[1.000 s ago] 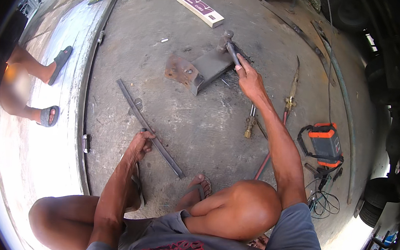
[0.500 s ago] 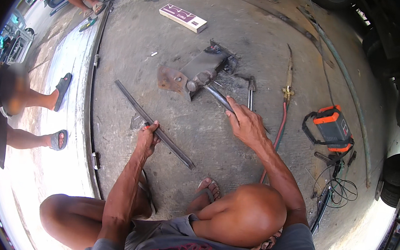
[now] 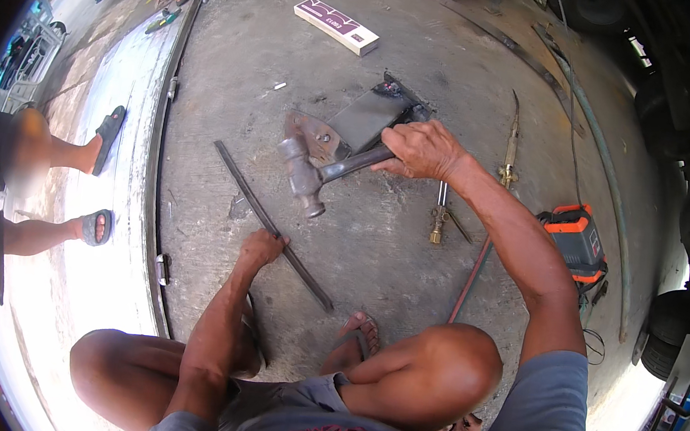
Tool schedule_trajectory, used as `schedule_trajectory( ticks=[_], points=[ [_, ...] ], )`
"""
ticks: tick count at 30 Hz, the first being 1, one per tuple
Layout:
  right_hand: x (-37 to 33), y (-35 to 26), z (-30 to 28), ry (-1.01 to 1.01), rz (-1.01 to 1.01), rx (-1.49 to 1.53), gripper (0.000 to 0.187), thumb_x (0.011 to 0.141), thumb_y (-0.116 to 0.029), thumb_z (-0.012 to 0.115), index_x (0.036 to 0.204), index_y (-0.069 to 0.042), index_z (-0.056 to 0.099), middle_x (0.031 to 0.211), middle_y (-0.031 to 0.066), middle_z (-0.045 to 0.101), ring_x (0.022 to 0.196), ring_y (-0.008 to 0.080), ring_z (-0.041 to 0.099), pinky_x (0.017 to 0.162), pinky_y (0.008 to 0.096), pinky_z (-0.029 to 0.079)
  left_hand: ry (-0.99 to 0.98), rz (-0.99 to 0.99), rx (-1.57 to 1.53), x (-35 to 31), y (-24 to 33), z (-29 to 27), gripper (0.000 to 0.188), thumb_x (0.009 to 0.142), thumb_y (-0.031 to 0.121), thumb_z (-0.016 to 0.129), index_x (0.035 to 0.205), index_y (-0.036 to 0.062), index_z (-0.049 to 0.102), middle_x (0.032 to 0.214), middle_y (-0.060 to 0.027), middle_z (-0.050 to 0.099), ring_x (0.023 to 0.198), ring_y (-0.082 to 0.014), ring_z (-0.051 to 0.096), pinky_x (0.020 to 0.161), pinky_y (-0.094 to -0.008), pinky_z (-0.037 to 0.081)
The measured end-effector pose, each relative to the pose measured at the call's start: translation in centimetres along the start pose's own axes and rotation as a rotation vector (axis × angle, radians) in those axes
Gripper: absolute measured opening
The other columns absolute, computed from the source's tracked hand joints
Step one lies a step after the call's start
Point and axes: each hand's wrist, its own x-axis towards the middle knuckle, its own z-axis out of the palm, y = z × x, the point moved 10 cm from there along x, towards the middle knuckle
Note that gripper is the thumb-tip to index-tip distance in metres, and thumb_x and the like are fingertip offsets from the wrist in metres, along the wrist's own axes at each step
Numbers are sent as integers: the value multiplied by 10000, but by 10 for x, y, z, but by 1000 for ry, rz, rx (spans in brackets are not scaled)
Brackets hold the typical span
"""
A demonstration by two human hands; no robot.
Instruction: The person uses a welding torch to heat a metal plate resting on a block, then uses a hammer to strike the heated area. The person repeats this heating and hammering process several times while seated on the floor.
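Observation:
My right hand (image 3: 423,150) is closed round the handle of a ball-peen hammer (image 3: 305,180), its head raised over the floor to the left of the hand. My left hand (image 3: 263,247) is wrapped round a long, narrow dark metal bar (image 3: 244,187) that slants from upper left to lower right, near the floor. Beyond the hammer lies a dark steel plate (image 3: 365,118), with a rusty bracket (image 3: 318,136) at its left end. The hammer and my right hand hide part of these pieces. A brass-ended tool (image 3: 438,224) lies just below my right forearm.
A gas torch (image 3: 510,152) with red and green hoses lies to the right, near an orange-and-black machine (image 3: 575,242). A white-and-purple box (image 3: 336,25) lies ahead. A long pipe (image 3: 605,149) runs along the right. Someone's sandalled foot (image 3: 96,227) rests at the left.
My right hand has lifted the hammer off the bracket and swung it up toward me, its head now above the floor between bracket and bar. My left hand's grip has turned slightly on the bar.

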Motion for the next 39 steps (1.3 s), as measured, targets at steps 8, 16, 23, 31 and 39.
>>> schedule_trajectory(
  ticks=[8,16,23,31,39],
  points=[
    [-20,88,44,-115,806,323,568,1093,-466,529,1069,74,704,831,278,723,808,474,734,763,569,556,-104,51,124,-4,14,-7,586,950,496,714,1193,-37,747,1235,-253,732,1205,-417,683,1036,-474,540],
    [2,2,31,-176,505,341,485,1091,-400,557,1023,62,686,776,244,723,701,418,734,691,528,578,-122,-78,2,21,-21,8,547,898,500,793,997,-37,781,997,-238,774,1013,-381,755,928,-453,580],
    [-3,32,24,-111,333,104,563,1078,-492,557,1092,60,663,833,228,754,714,401,764,651,486,604,-141,-113,-64,5,-14,-4,546,890,539,803,867,-6,795,699,-126,756,782,-293,779,827,-416,588],
    [-42,90,55,-143,944,348,493,1070,-399,578,1053,71,728,949,280,753,963,465,742,869,563,561,-124,-121,-34,3,-25,6,671,913,658,729,823,-4,791,713,-124,763,829,-294,784,843,-427,584],
    [-57,34,58,-5,897,642,509,1079,-412,577,983,80,669,769,302,692,742,462,720,679,551,543,-7,-17,-60,4,-24,1,662,920,600,762,826,-55,773,729,-157,764,693,-290,773,722,-401,597]
  ],
)
